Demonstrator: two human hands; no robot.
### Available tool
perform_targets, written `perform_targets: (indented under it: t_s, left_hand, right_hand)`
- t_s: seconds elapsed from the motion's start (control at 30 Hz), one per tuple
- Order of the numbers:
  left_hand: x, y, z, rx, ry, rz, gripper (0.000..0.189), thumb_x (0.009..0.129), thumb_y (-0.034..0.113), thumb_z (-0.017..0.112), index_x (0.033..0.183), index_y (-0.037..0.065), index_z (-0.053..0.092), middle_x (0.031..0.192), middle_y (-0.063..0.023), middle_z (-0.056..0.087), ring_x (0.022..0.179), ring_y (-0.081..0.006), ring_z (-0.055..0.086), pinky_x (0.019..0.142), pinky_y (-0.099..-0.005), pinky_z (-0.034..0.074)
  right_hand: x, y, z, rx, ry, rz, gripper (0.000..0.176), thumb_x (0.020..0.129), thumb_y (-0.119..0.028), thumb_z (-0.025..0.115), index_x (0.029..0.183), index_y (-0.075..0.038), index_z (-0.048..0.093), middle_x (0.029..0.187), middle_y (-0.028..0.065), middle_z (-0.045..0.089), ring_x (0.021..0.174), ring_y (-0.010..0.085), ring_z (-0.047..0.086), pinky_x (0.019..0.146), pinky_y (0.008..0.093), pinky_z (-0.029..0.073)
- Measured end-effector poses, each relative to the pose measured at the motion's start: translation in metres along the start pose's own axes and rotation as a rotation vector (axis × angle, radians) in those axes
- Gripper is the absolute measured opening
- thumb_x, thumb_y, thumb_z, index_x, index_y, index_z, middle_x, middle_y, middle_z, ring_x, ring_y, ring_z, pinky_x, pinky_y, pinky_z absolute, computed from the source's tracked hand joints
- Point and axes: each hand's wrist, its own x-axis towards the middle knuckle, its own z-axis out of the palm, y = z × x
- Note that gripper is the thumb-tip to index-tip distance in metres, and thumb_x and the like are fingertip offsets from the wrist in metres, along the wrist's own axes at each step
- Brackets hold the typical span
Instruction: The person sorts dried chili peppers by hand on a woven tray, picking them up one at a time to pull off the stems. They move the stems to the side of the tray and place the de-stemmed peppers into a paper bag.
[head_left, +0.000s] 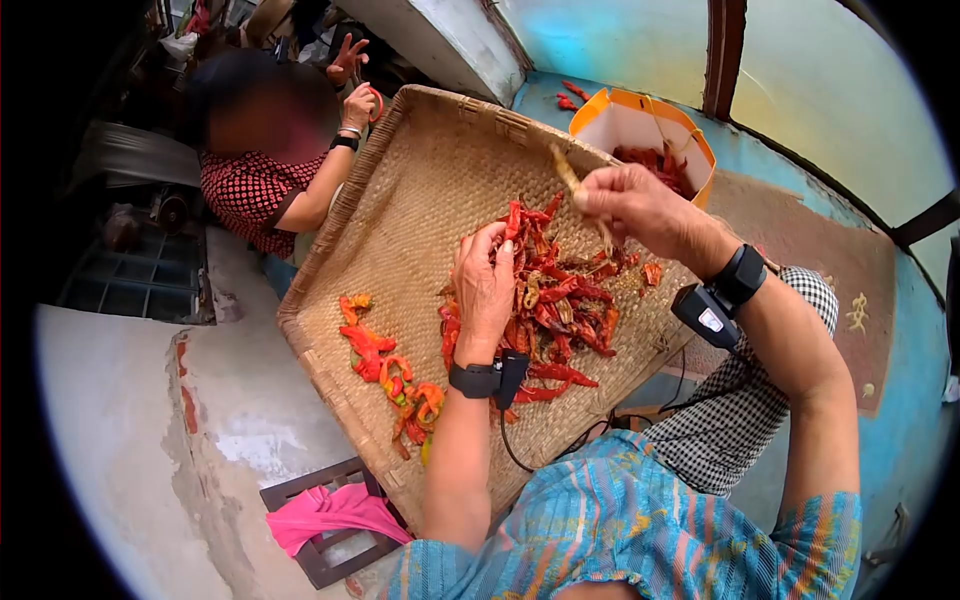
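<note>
Left hand [483, 290] lies palm-down on the chili pile [560, 300], fingers curled into it; I cannot tell whether it grips anything. Right hand [632, 207] is raised over the pile's far edge, pinching a pale stem [566, 170] whose long axis points up-left toward the tray [400, 200] rim. Orange bag [640, 118] sits just beyond the right hand.

Red chillies [560, 300] on tray [420, 190], stem [566, 170] aloft
</note>
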Motion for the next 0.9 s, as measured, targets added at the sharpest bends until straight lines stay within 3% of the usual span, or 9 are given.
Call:
perform_targets:
  t_s: [0.07, 0.1, 0.17, 0.37, 0.47, 0.63, 0.67, 0.77, 0.9]
  left_hand:
    - [0.006, -0.02, 0.004, 0.357, -0.069, 0.272, 0.021, 0.089, 0.008, 0.058, 0.108, 0.003, 0.063, 0.101, -0.014, 0.063, 0.094, -0.0296, 0.058, 0.082, -0.0415, 0.048]
    - [0.007, -0.022, 0.005, 0.353, -0.073, 0.278, 0.021, 0.089, 0.008, 0.058, 0.108, 0.003, 0.063, 0.101, -0.014, 0.063, 0.094, -0.0296, 0.058, 0.082, -0.0415, 0.048]
    - [0.006, -0.026, 0.008, 0.39, -0.142, 0.219, 0.016, 0.087, 0.008, 0.059, 0.102, 0.002, 0.065, 0.096, -0.0142, 0.065, 0.096, -0.0323, 0.056, 0.085, -0.0435, 0.046]
    - [-0.011, -0.004, 0.002, 0.069, 0.089, 0.104, 0.012, 0.089, 0.004, 0.058, 0.1, 0.002, 0.062, 0.095, -0.0107, 0.066, 0.087, -0.0252, 0.063, 0.076, -0.037, 0.051]
    - [-0.029, 0.018, 0.007, -0.175, 0.108, 0.028, 0.023, 0.089, 0.004, 0.061, 0.11, 0.004, 0.054, 0.093, -0.0085, 0.065, 0.074, -0.0156, 0.063, 0.067, -0.0299, 0.051]
    - [-0.045, 0.031, 0.024, -0.323, -0.097, -0.069, 0.027, 0.09, -0.001, 0.061, 0.113, 0.002, 0.049, 0.094, -0.0043, 0.061, 0.086, -0.008, 0.059, 0.074, -0.0223, 0.05]
    - [-0.045, 0.028, 0.028, -0.393, -0.057, -0.06, 0.029, 0.088, 0.006, 0.065, 0.113, 0.003, 0.051, 0.092, -0.0098, 0.067, 0.078, -0.0144, 0.064, 0.068, -0.0292, 0.051]
    - [-0.038, 0.024, 0.024, -0.527, 0.022, -0.095, 0.029, 0.091, 0.01, 0.062, 0.117, 0.002, 0.051, 0.094, -0.0096, 0.068, 0.08, -0.0129, 0.064, 0.071, -0.0285, 0.051]
    - [0.008, 0.012, -0.001, 0.049, 0.03, 0.051, 0.031, 0.092, 0.014, 0.059, 0.119, -0.001, 0.052, 0.111, -0.0156, 0.064, 0.099, -0.0261, 0.061, 0.087, -0.0382, 0.048]
  right_hand:
    - [0.005, -0.012, -0.009, 0.288, 0.215, -0.017, 0.023, 0.092, -0.03, 0.064, 0.086, -0.008, 0.061, 0.075, 0.0004, 0.063, 0.061, 0.0048, 0.054, 0.053, 0.0174, 0.043]
    - [0.007, -0.013, -0.012, 0.466, 0.305, 0.003, 0.022, 0.093, -0.029, 0.062, 0.087, -0.008, 0.059, 0.076, 0.0005, 0.062, 0.061, 0.0048, 0.054, 0.053, 0.0181, 0.043]
    - [0.011, 0.0, -0.023, 0.447, 0.329, 0.052, 0.023, 0.094, -0.03, 0.06, 0.088, -0.008, 0.058, 0.076, 0.0007, 0.062, 0.061, 0.0056, 0.054, 0.054, 0.019, 0.044]
    - [0.002, 0.017, 0.01, -0.224, -0.054, 0.143, 0.031, 0.093, -0.032, 0.062, 0.097, -0.002, 0.064, 0.075, 0.0005, 0.06, 0.063, 0.0072, 0.053, 0.055, 0.0224, 0.046]
    - [0.0, 0.025, 0.022, -0.193, -0.144, 0.064, 0.034, 0.092, -0.035, 0.064, 0.096, -0.002, 0.066, 0.07, -0.0007, 0.057, 0.061, 0.0064, 0.052, 0.053, 0.0237, 0.045]
    - [0.003, 0.034, 0.021, -0.188, -0.158, 0.064, 0.029, 0.091, -0.029, 0.066, 0.084, 0.0, 0.067, 0.068, -0.0002, 0.058, 0.06, 0.0061, 0.052, 0.05, 0.0233, 0.043]
    - [0.001, 0.031, 0.021, -0.182, -0.121, 0.068, 0.028, 0.091, -0.027, 0.066, 0.082, 0.0, 0.067, 0.066, -0.0006, 0.057, 0.059, 0.0059, 0.052, 0.049, 0.023, 0.042]
    - [0.0, 0.016, 0.018, -0.088, -0.008, 0.04, 0.025, 0.09, -0.025, 0.066, 0.074, -0.005, 0.064, 0.062, -0.0029, 0.054, 0.057, 0.005, 0.05, 0.05, 0.0217, 0.042]
    - [0.011, -0.005, -0.009, 0.453, 0.297, -0.023, 0.022, 0.092, -0.027, 0.063, 0.095, -0.006, 0.06, 0.069, -0.0016, 0.058, 0.059, 0.0047, 0.054, 0.052, 0.02, 0.046]
